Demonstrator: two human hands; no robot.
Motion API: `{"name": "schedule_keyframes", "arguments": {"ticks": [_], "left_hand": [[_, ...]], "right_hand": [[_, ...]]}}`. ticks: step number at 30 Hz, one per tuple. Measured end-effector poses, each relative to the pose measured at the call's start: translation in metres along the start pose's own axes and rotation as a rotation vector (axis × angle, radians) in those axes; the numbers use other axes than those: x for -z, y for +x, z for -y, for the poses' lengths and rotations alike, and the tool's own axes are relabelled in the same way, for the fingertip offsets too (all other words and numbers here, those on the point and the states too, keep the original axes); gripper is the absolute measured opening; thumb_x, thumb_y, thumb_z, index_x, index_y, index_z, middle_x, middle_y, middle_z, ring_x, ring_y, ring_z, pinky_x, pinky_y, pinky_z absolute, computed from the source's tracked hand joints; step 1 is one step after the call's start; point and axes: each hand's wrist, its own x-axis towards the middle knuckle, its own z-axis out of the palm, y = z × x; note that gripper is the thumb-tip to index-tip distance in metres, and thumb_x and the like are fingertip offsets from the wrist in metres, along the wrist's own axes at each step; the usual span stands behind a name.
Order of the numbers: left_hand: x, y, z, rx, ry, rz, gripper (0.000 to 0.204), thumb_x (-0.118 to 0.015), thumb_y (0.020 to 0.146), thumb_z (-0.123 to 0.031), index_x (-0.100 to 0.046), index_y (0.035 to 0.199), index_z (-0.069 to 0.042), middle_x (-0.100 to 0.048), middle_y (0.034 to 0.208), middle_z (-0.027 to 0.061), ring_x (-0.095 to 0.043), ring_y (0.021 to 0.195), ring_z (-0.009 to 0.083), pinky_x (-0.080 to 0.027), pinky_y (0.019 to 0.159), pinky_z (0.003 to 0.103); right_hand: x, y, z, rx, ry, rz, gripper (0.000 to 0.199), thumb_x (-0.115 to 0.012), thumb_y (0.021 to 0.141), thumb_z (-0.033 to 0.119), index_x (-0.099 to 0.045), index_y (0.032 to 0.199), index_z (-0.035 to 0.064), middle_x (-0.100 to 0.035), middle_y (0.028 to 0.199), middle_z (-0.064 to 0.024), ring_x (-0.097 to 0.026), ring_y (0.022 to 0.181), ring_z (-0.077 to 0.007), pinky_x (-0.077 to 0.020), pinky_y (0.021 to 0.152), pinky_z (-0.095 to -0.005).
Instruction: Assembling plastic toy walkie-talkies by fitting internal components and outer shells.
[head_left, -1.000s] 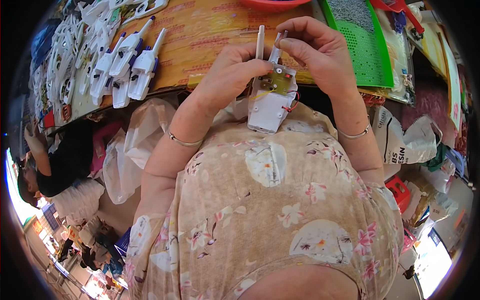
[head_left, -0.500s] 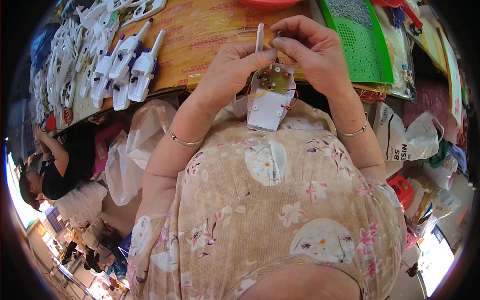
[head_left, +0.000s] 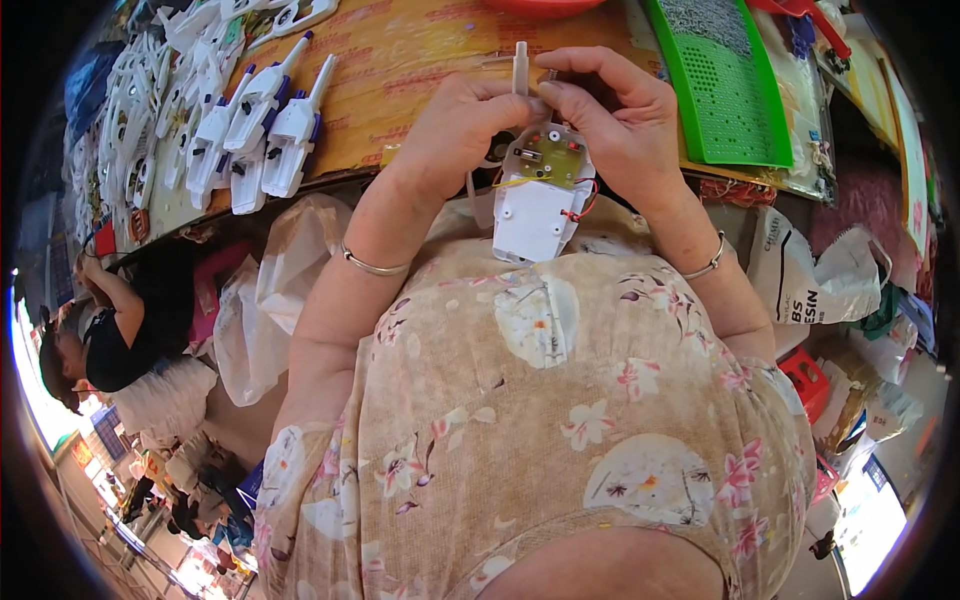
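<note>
Pinching a thin metal coil (head_left: 552,75), the right hand (head_left: 622,118) seemingly fits it to the white plastic housing (head_left: 530,218) gripped by the left hand (head_left: 452,132), near the orange-brown desk (head_left: 400,55); careful alignment looks needed.

From my remote station I log a surface (head_left: 370,90) faced in glossy orange-brown sheeting, near edge bowed by the lens. Dull grey-brown floor (head_left: 255,428) shows below, at left. I read strong white glare (head_left: 872,540) at lower right and a second bright patch (head_left: 32,385) at far left; window or doorway, I cannot tell.
</note>
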Motion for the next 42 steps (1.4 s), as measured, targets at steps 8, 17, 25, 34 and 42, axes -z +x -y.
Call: {"name": "schedule_keyframes", "arguments": {"ticks": [8,17,25,34,42], "left_hand": [[-0.004,0.000,-0.003,0.071,-0.140,-0.013,0.020,-0.059,0.079,-0.015,-0.068,0.082,0.003,-0.065,0.074,0.0045,-0.058,0.065,0.0089,-0.044,0.058,0.022],[-0.002,0.000,-0.002,0.106,-0.172,0.013,0.019,-0.061,0.079,-0.016,-0.069,0.080,0.002,-0.065,0.069,0.0040,-0.057,0.058,0.0078,-0.044,0.053,0.021],[-0.004,-0.002,-0.004,0.095,-0.112,0.019,0.020,-0.059,0.079,-0.016,-0.069,0.082,0.001,-0.065,0.073,0.0032,-0.057,0.063,0.0070,-0.044,0.057,0.021],[-0.001,0.000,0.002,0.059,-0.049,0.034,0.020,-0.057,0.079,-0.015,-0.069,0.083,0.001,-0.065,0.074,0.0024,-0.057,0.066,0.0066,-0.044,0.060,0.020],[0.000,-0.002,-0.001,0.079,-0.074,0.053,0.020,-0.057,0.080,-0.014,-0.069,0.085,0.001,-0.066,0.075,0.0025,-0.057,0.066,0.0065,-0.044,0.061,0.020]], "right_hand": [[0.000,0.001,0.002,-0.027,0.018,-0.049,0.018,-0.059,0.083,-0.003,-0.063,0.100,0.0003,-0.062,0.079,0.0003,-0.054,0.066,-0.0031,-0.0448,0.059,-0.0172],[0.004,0.006,-0.001,-0.103,0.045,-0.022,0.015,-0.059,0.083,-0.001,-0.064,0.097,0.0004,-0.061,0.073,0.0013,-0.051,0.058,-0.0018,-0.0418,0.051,-0.0167],[0.001,0.003,-0.002,-0.094,0.046,-0.017,0.015,-0.057,0.084,-0.002,-0.064,0.097,0.0001,-0.062,0.075,-0.0003,-0.053,0.058,-0.0025,-0.0429,0.051,-0.0169],[-0.002,0.001,-0.006,-0.034,0.028,-0.065,0.018,-0.059,0.083,-0.003,-0.065,0.100,0.0014,-0.058,0.071,0.0041,-0.046,0.055,-0.0004,-0.0381,0.050,-0.0147],[0.000,0.003,-0.009,-0.059,0.036,-0.049,0.016,-0.057,0.084,-0.002,-0.065,0.097,0.0012,-0.059,0.071,0.0017,-0.048,0.056,-0.0017,-0.0395,0.050,-0.0173]]}}
